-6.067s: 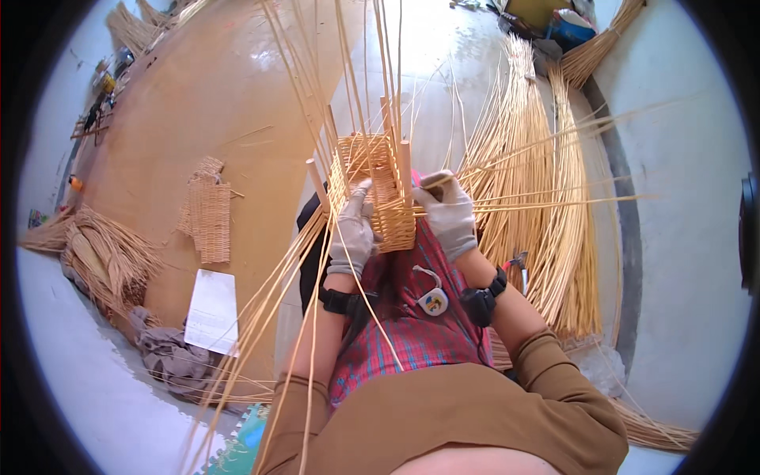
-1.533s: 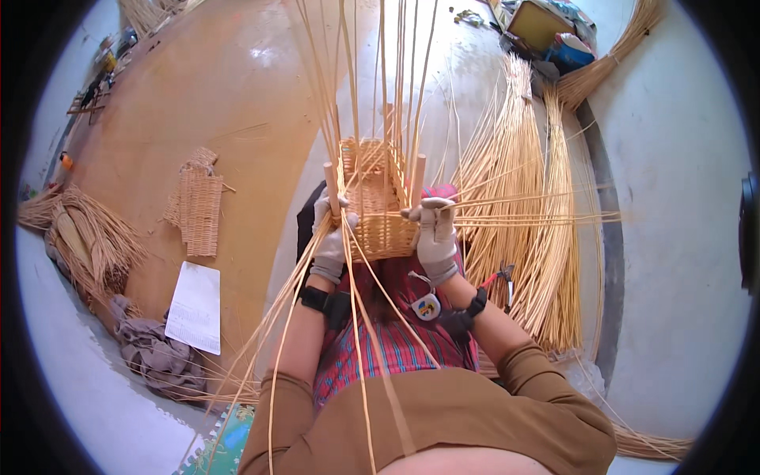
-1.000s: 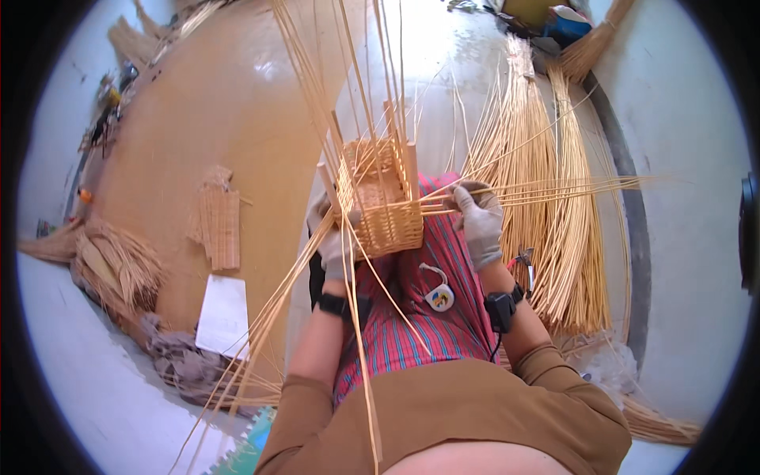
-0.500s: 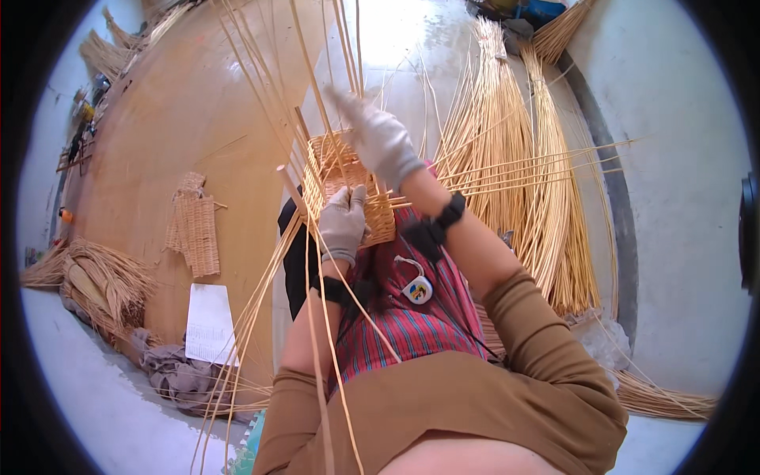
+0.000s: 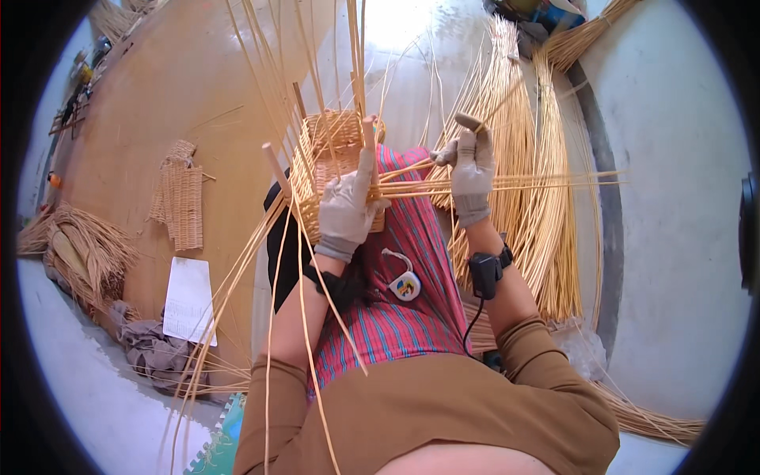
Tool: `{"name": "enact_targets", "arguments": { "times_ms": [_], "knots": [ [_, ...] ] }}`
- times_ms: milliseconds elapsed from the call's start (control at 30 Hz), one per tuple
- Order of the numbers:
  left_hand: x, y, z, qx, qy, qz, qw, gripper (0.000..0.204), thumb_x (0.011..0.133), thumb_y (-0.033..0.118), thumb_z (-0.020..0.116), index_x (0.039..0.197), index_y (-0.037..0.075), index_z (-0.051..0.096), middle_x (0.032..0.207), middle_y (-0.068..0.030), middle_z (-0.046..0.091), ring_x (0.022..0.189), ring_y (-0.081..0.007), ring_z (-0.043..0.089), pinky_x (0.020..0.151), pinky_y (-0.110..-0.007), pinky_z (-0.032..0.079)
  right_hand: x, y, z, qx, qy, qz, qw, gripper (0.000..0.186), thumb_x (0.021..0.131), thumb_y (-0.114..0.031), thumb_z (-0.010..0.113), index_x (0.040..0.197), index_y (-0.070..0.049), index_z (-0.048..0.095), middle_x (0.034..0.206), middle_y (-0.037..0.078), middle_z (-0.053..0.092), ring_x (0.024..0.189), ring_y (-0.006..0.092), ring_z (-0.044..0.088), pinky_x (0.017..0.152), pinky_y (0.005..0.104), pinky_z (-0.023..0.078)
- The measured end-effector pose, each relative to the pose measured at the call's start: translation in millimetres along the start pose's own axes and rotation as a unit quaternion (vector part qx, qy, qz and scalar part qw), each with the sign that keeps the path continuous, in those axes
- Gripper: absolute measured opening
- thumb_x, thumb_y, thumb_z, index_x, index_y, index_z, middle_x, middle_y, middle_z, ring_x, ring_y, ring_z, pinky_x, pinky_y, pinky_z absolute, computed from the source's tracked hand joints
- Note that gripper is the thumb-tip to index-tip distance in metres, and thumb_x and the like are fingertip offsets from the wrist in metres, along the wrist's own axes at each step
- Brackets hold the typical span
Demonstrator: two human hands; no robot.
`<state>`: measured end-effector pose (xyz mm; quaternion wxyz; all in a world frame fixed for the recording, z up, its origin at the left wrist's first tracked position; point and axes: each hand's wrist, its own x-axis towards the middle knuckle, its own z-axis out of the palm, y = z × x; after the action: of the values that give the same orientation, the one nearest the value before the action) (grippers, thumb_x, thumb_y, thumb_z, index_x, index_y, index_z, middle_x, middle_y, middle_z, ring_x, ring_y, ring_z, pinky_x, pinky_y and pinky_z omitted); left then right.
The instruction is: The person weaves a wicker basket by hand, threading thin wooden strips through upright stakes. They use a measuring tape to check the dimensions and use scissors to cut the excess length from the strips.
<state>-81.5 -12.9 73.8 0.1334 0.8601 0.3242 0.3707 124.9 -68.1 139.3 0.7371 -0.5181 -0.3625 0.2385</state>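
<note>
A small rectangular wicker basket (image 5: 331,131), part woven, rests at my lap, with several long upright rods (image 5: 313,59) rising from it. Two thick wooden posts, a left post (image 5: 276,165) and a right post (image 5: 369,138), stand at its near corners. My gloved left hand (image 5: 346,210) is closed on the basket's near side, beside the right post. Off to the right, my gloved right hand (image 5: 473,170) has its fingers bent around a wicker strand among several strands (image 5: 412,187) that run out sideways from the basket. Part of the grip is hidden.
Long bundles of wicker rods (image 5: 514,182) lie on the floor at the right. At the left are a flat woven panel (image 5: 184,206), a paper sheet (image 5: 188,297) and a fibre bundle (image 5: 91,249). A round tape measure (image 5: 404,286) lies on the striped cloth (image 5: 380,328) over my lap.
My right hand has moved from above the basket down and right to the sideways strands. My left hand has shifted up slightly, beside the right post. The view has shifted a little.
</note>
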Motion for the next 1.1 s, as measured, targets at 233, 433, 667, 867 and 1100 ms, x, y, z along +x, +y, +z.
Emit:
{"name": "enact_targets", "arguments": {
  "times_ms": [233, 433, 667, 867, 1100],
  "knots": [
    [-16, -10, 5, 0.013, -0.04, -0.033, 0.999, 0.065, 0.098, 0.024, 0.061, 0.157, 0.011, 0.038, 0.111, -0.0035, 0.065, 0.094, -0.0221, 0.063, 0.087, -0.037, 0.05, -101, -48, 88, -0.141, -0.269, -0.118, 0.945, 0.033, 0.093, 0.002, 0.06, 0.124, -0.004, 0.071, 0.1, 0.014, 0.074, 0.095, 0.0263, 0.074, 0.084, 0.0358, 0.057],
    [2, 27, -39, -0.387, 0.072, -0.179, 0.901, 0.035, 0.106, 0.009, 0.05, 0.14, 0.003, 0.054, 0.124, -0.0104, 0.065, 0.12, -0.0179, 0.061, 0.108, -0.029, 0.046, -56, -12, 82, 0.098, -0.157, 0.046, 0.982, 0.038, 0.1, -0.006, 0.066, 0.137, -0.001, 0.058, 0.121, 0.008, 0.067, 0.106, 0.0156, 0.065, 0.094, 0.0315, 0.053],
    [-12, 5, -28, -0.439, 0.112, -0.317, 0.833, 0.027, 0.111, 0.015, 0.044, 0.131, 0.003, 0.057, 0.117, -0.0105, 0.065, 0.106, -0.0172, 0.065, 0.078, -0.029, 0.06, -7, 48, 47, -0.302, -0.327, 0.128, 0.886, 0.064, 0.082, -0.032, 0.087, 0.127, 0.001, 0.055, 0.109, 0.013, 0.064, 0.104, 0.024, 0.065, 0.092, 0.0381, 0.053],
    [89, 38, -4, -0.343, 0.162, -0.205, 0.903, 0.037, 0.109, 0.024, 0.054, 0.139, 0.003, 0.052, 0.118, -0.0113, 0.065, 0.082, -0.017, 0.065, 0.073, -0.028, 0.055, -37, 104, 58, -0.514, -0.127, -0.059, 0.846, 0.045, 0.082, -0.029, 0.078, 0.112, -0.005, 0.054, 0.107, 0.021, 0.061, 0.101, 0.0378, 0.064, 0.083, 0.0491, 0.053],
    [86, 64, -18, -0.257, 0.092, -0.084, 0.958, 0.065, 0.096, 0.021, 0.073, 0.15, 0.001, 0.045, 0.137, -0.028, 0.059, 0.127, -0.0441, 0.059, 0.104, -0.045, 0.048, -30, 88, 75, -0.399, -0.094, 0.114, 0.905, 0.037, 0.093, -0.034, 0.064, 0.119, -0.009, 0.054, 0.096, 0.019, 0.067, 0.095, 0.0391, 0.069, 0.08, 0.0493, 0.054]
  ]
}}
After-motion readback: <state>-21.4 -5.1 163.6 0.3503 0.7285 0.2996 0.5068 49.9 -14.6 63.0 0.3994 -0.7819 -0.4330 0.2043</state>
